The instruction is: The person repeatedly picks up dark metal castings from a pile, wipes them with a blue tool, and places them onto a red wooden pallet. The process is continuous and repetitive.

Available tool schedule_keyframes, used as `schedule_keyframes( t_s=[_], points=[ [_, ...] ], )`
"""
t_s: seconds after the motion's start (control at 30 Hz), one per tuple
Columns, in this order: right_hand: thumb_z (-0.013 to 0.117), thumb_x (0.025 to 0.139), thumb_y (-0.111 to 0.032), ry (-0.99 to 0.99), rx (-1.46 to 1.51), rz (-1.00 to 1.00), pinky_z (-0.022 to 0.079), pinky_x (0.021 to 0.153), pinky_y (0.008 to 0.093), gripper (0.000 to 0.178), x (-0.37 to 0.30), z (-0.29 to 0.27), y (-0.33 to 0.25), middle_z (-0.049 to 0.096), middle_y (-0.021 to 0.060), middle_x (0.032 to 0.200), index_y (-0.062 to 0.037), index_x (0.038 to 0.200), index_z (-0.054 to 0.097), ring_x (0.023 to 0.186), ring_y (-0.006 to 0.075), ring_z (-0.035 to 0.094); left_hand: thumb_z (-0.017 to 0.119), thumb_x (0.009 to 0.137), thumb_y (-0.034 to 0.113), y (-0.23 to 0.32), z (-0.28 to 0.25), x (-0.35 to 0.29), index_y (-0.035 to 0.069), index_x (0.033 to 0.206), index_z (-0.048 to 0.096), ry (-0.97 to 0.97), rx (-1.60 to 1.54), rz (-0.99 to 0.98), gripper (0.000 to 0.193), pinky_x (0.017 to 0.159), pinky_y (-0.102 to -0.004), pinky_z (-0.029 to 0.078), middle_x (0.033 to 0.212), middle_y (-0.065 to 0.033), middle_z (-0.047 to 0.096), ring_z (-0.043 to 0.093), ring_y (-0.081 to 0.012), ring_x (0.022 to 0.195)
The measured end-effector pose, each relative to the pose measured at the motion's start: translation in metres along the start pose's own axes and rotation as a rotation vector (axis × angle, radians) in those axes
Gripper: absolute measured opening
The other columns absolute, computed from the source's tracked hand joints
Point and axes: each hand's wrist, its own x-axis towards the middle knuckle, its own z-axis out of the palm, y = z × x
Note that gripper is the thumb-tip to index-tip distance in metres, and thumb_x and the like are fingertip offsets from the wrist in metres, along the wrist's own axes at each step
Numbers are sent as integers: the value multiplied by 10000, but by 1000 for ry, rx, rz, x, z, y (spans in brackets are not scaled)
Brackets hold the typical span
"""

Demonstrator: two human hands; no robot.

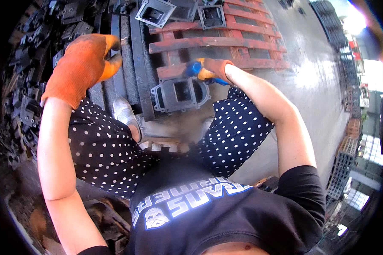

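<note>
While the gloved right hand [212, 69] curls its fingers around a blue handheld tool [219, 80], the gloved left hand [86, 63] hovers over dark slats [118, 63], thumb and forefinger bent but apart, gripping nothing visible. Between the knees, just beside the red pallet's [219, 42] near edge, lies a flanged grey metal housing [169, 94]. Smaller box-shaped castings [212, 24] rest at the pallet's far end.

Gripping a blurred blue tool [195, 68] in the right orange-gloved hand [212, 70] by a grey, rectangular-windowed metal housing [169, 97], near a red slatted wooden pallet [219, 41]. Holding the left orange-gloved hand [86, 61] half-curled, farther left, beside long dark bars [139, 63].
</note>
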Motion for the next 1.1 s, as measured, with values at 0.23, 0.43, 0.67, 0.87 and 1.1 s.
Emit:
schedule_keyframes(
  t_s=[0.23,0.43,0.67,0.87,1.1],
  points=[
    [687,703,-287,0,-203,-189,500,665,405,281,52,30,42,700,134,877,-66,877,692,786,310,664,691,768,318,18,39,23,90,999,676,-354,137,132,325,781,-434,517,894,-186,674,646,-363,892],
    [682,670,-184,9,-97,-258,502,632,415,238,37,9,39,693,156,834,-74,877,719,706,287,654,654,780,422,63,130,24,35,1063,654,-764,31,293,479,870,-438,495,986,-232,666,632,-381,980],
    [648,744,-234,-92,-433,27,510,614,411,214,46,4,103,689,153,767,-45,822,710,677,263,673,726,764,515,137,309,36,-24,1136,606,-493,-634,-241,665,884,-425,481,1085,-263,647,617,-389,1051],
    [599,806,-325,264,103,230,517,713,417,328,27,19,104,699,193,917,-32,910,704,861,331,690,605,809,583,206,354,35,-42,1239,518,-561,-377,-466,764,870,-467,498,1221,-205,607,626,-353,1061],
    [648,795,-263,150,16,366,526,780,406,357,25,6,95,686,202,1001,-38,1071,677,964,328,673,644,812,487,212,370,55,-61,1251,454,-600,-262,-565,727,922,-431,480,1181,-180,604,595,-304,1120]
  ],
)
